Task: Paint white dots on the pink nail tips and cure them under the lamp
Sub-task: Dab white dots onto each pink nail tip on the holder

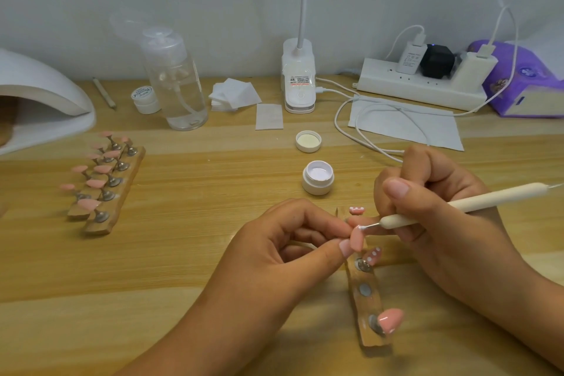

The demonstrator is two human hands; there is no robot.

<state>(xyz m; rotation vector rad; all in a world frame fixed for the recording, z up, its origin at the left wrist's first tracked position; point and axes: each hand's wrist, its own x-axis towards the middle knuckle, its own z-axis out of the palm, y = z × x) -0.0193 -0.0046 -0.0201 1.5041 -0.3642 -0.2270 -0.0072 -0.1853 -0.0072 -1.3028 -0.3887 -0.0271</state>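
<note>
Just past the table's (pixel 213 253) middle, toward 5 o'clock, the left hand (pixel 283 241) pinched a pink nail tip (pixel 356 239) between thumb and forefinger, the other fingers curled loosely beneath. The tip's long axis ran roughly from 12 to 6 o'clock. The right hand (pixel 442 207) gripped a cream dotting tool (pixel 457 204) like a pen, thumb on top and fingers curled round the shaft. The tool's long axis lay nearly flat across the view. Its rear end was out toward 3 o'clock, and its thin metal point aimed between 8 and 9 o'clock. That point, white at the end, touched the far end of the held tip.

Directly under both hands lay a wooden holder strip (pixel 366 293), its length running close to 12 to 6 o'clock, with round metal studs along it. A plain pink tip (pixel 390 319) sat at its 6 o'clock end. A dotted tip (pixel 374 254) showed just below the held one, and another dotted tip (pixel 356 209) peeked out at the 12 o'clock end.

At 11 o'clock from the hands stood an open white jar (pixel 318 177), with its lid (pixel 308 141) lying upturned beyond it at 12. Well apart at 9 o'clock, two more wooden strips (pixel 122 192) carried rows of undotted pink tips, and the white curing lamp (pixel 39 98) sat at 10 o'clock by the table's edge.
</note>
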